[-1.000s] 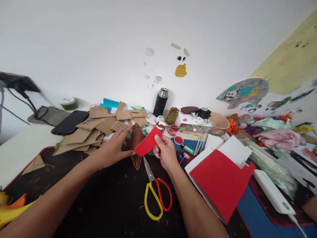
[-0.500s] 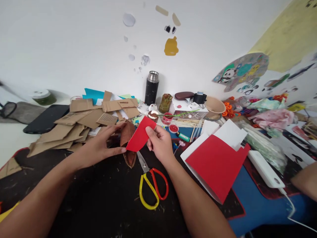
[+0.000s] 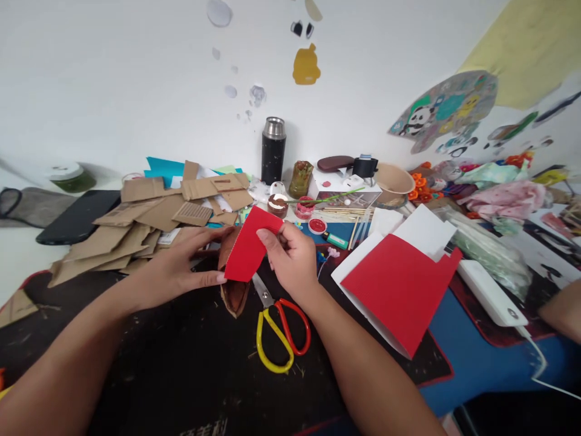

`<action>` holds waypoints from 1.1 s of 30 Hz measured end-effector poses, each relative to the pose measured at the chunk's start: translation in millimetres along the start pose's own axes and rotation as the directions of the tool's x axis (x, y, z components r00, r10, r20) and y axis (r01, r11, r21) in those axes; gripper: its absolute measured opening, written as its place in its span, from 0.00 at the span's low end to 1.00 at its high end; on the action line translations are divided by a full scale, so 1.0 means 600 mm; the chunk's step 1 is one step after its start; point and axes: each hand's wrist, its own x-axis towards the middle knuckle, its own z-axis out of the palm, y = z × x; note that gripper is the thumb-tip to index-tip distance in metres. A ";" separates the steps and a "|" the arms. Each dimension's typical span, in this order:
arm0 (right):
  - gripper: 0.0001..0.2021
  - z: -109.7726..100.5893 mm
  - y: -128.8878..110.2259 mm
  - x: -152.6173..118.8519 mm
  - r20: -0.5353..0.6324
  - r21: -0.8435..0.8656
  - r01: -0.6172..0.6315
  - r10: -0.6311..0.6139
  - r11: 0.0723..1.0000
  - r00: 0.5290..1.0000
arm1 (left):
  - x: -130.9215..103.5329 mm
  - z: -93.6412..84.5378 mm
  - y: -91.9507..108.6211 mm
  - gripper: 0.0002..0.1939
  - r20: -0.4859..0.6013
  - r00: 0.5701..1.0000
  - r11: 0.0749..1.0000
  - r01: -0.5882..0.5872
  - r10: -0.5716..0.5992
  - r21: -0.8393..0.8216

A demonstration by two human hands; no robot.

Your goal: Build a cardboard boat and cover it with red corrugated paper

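Observation:
My right hand (image 3: 295,257) pinches a small piece of red card (image 3: 249,245) between thumb and fingers. A brown boat-shaped cardboard piece (image 3: 236,297) lies behind and below the card, partly hidden by it. My left hand (image 3: 181,263) is at its left, thumb and fingers spread apart. The left thumb tip meets the lower left corner of the red card; the other fingertips reach the brown piece's far side. Scissors (image 3: 281,333) with one yellow and one red handle lie on the black mat (image 3: 181,369), blades partly under the card.
Cardboard scraps (image 3: 118,233) are piled at the left beside a black phone (image 3: 77,215). A large red sheet (image 3: 399,287) lies on white paper at the right, near a white power strip (image 3: 492,293). Behind stand a black flask (image 3: 273,154) and paint pots (image 3: 304,208). Another person's arm (image 3: 563,312) shows at far right.
The red card has tilted slightly and moved a little left, still in my right hand. My left hand stays beside it. The whole view has shifted slightly.

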 end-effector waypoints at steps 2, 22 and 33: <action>0.21 -0.001 0.003 0.001 -0.002 0.001 0.000 0.000 1.000 1.000 | -0.001 -0.003 0.002 0.50 0.002 0.999 0.999 0.038 -0.038 -0.034; 0.19 0.009 -0.006 -0.002 0.229 0.159 -0.159 0.120 0.974 0.966 | 0.000 -0.003 0.021 0.48 -0.044 0.998 0.990 0.038 -0.044 -0.135; 0.19 0.011 -0.008 0.002 0.291 0.251 -0.249 0.173 0.935 0.941 | 0.001 -0.007 0.019 0.47 -0.035 0.997 0.986 0.065 -0.071 -0.157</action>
